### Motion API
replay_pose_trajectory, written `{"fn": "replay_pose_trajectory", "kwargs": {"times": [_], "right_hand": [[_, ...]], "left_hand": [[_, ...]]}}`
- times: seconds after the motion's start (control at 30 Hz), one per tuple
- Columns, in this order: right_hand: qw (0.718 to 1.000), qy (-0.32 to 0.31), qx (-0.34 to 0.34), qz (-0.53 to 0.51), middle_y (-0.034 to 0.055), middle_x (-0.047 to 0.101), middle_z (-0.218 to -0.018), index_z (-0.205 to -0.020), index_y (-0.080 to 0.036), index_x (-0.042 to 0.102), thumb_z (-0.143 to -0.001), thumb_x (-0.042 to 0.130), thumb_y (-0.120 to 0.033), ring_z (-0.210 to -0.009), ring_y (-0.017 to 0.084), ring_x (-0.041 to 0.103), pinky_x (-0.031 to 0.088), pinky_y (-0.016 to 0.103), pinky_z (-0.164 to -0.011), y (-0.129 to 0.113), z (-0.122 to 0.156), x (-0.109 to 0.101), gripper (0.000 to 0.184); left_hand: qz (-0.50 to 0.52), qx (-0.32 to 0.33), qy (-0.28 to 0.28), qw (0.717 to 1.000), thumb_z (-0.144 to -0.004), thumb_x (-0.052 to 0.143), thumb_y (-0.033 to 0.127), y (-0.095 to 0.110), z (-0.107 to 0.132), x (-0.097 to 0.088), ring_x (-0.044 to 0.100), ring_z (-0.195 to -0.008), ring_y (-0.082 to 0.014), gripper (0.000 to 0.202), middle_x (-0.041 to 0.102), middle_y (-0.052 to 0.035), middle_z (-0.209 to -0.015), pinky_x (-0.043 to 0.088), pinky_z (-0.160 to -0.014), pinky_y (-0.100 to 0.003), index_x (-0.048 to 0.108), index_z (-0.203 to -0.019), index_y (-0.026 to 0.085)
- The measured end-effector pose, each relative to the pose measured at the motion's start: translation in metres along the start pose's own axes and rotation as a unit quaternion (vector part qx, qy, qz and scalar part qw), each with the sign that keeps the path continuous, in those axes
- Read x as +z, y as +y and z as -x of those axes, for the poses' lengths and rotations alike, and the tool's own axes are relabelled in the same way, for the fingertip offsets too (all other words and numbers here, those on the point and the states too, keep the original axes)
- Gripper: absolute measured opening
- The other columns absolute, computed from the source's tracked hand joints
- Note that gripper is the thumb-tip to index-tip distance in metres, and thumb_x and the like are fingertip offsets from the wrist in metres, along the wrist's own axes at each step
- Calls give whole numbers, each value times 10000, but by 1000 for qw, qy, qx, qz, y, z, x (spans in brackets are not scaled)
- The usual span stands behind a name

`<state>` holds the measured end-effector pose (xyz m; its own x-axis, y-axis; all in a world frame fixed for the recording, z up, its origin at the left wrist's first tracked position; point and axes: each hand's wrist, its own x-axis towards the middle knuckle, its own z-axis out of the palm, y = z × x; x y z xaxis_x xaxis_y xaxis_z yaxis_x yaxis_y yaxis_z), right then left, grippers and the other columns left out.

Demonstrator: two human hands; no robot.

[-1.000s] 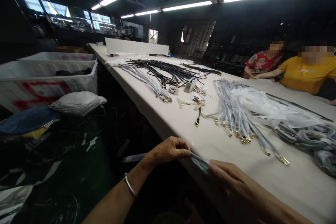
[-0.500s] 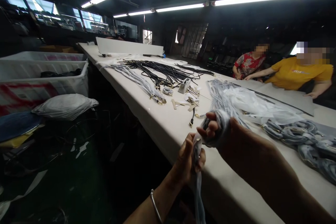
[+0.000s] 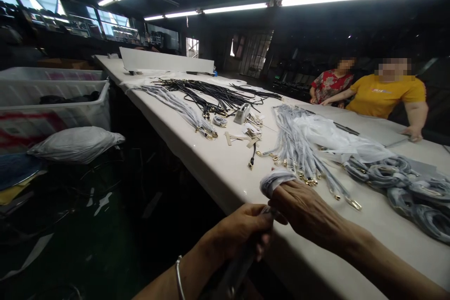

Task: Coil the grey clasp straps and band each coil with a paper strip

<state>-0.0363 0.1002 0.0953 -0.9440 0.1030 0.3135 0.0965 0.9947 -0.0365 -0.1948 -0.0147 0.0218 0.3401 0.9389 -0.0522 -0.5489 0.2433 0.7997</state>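
One long white table (image 3: 218, 168) fills the frame from the upper left to the lower right. Two white tubs (image 3: 82, 117) are at the left edge. Two other people are at the upper right, one in a yellow shirt (image 3: 383, 96), one in a red patterned shirt (image 3: 332, 85). One white board (image 3: 167, 61) stands toward the upper left, and one white sack (image 3: 79, 143) is at the left.

On the table are two bunches of grey straps (image 3: 298, 145), one right of centre and one left; a pile of black straps (image 3: 207, 93), too tangled to count, is in the upper centre. About five overlapping coils (image 3: 392, 171) sit at the right.

Low in the centre, two hands work one grey strap (image 3: 276, 178): its loops go round the bent, partly hidden fingers of the right hand (image 3: 298, 197), while the left hand (image 3: 246, 225) is closed on the length just below.

One small coil (image 3: 220, 122) lies near one tape dispenser (image 3: 242, 113). One bracelet (image 3: 179, 276) circles the left wrist.

The yellow shirt's lettering and the nearer tub's red marks are unreadable.
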Motion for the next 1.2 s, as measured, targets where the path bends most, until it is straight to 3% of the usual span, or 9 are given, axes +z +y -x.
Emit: {"fn": "replay_pose_trajectory", "kwargs": {"times": [0.13,0.27,0.33,0.47,0.63,0.8,0.9,1.03,1.2], "right_hand": [[997,-69,38,24,11,556,-722,-812,-222,461,-981,493,-334,-611,178,467,298,308,-578,7,24,10,205],[990,-123,69,-6,32,581,-766,-844,-216,477,-977,458,-507,-662,200,508,319,317,-621,2,47,19,320],[981,-156,113,-22,42,585,-773,-825,-215,483,-988,396,-526,-669,205,504,300,320,-621,-5,52,20,362],[934,-231,234,-141,16,543,-712,-751,-208,471,-990,297,-575,-606,165,444,266,304,-590,-20,53,13,471],[812,-179,346,-434,-26,423,-637,-706,-186,479,-927,389,-660,-575,119,382,287,251,-535,-30,60,0,530],[703,-70,429,-563,-22,440,-485,-634,-134,585,-906,422,-661,-458,95,354,247,238,-464,-33,86,0,615],[584,18,470,-662,-57,349,-391,-598,-132,603,-873,467,-664,-391,83,327,253,222,-437,-41,104,9,615],[393,128,460,-786,-83,240,-336,-551,-136,614,-864,499,-622,-356,97,382,318,203,-427,-53,119,20,590],[298,190,394,-848,-96,140,-287,-541,-134,669,-908,469,-579,-284,106,325,332,206,-369,-51,135,29,610]], "left_hand": [[-173,-31,38,984,-804,649,254,9,13,-16,386,-464,-52,234,504,64,-628,303,-439,-168,660,-1013,150],[-379,23,75,922,-720,740,212,23,16,-20,522,-688,-110,298,602,40,-768,386,-614,-203,674,-1008,175],[-426,39,59,902,-738,739,223,29,13,-19,546,-733,-128,227,624,35,-787,399,-654,-215,683,-953,180],[-425,48,29,903,-829,667,255,28,-4,-20,541,-720,-125,106,609,36,-747,404,-666,-216,695,-895,176],[-423,111,15,899,-818,692,270,10,-21,-13,543,-795,-137,102,589,12,-839,405,-738,-232,721,-838,174],[-207,-8,4,978,-829,677,337,-16,-22,14,579,-670,-121,216,639,-6,-758,432,-660,-231,709,-931,150],[-82,-46,47,994,-720,790,343,-33,-28,28,566,-543,-105,298,637,15,-667,431,-560,-214,632,-895,161],[-52,-39,47,997,-695,815,313,-51,-38,41,567,-522,-107,311,645,6,-633,435,-539,-208,574,-822,164],[-17,-63,-13,998,-643,866,318,-63,-48,54,563,-629,-104,384,618,8,-727,413,-600,-200,562,-809,152]]}}
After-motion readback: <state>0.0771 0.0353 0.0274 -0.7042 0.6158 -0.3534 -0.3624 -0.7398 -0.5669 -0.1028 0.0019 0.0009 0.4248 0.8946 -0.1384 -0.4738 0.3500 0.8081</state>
